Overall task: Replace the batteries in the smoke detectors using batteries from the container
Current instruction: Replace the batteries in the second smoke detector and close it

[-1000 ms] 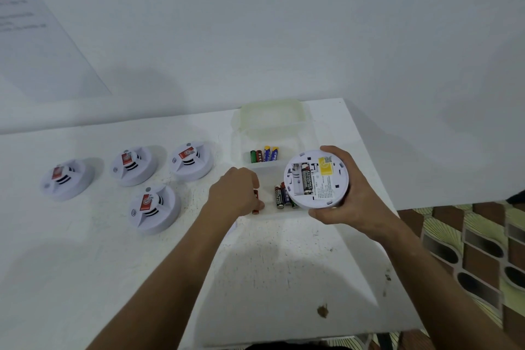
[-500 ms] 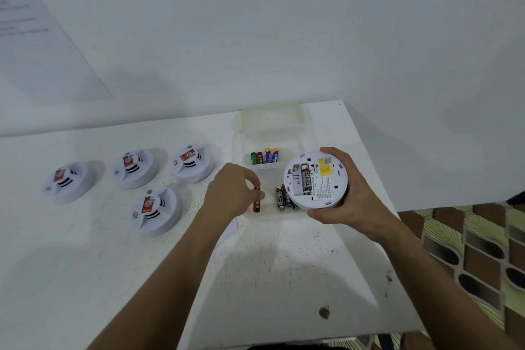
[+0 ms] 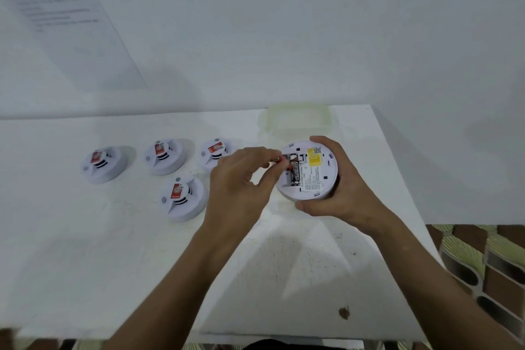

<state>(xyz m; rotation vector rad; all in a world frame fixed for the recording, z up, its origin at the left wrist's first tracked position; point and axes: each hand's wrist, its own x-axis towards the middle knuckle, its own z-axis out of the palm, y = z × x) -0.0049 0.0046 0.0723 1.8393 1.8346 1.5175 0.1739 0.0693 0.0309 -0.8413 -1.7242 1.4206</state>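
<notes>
My right hand [image 3: 345, 193] grips a white smoke detector [image 3: 312, 176] with its back up and the battery bay uncovered. One black battery [image 3: 295, 172] lies in the bay. My left hand [image 3: 241, 182] pinches a red battery [image 3: 279, 160] at the bay's upper left edge. The clear battery container [image 3: 297, 121] stands just behind the detector, and the hands and the detector hide the batteries in it. Several more white detectors, face up with red labels, rest to the left; the nearest is the detector [image 3: 183, 197] in front.
The white table [image 3: 85, 264] ends at its right edge close to my right arm, with patterned floor [image 3: 488, 258] beyond. A white wall rises behind the table, a printed sheet [image 3: 65, 23] stuck to it at upper left. A small brown chip [image 3: 344, 312] marks the table's front.
My left hand lifted the red battery out of the container and carried it right to the detector's bay. My right hand brought the detector a little to the left, toward it.
</notes>
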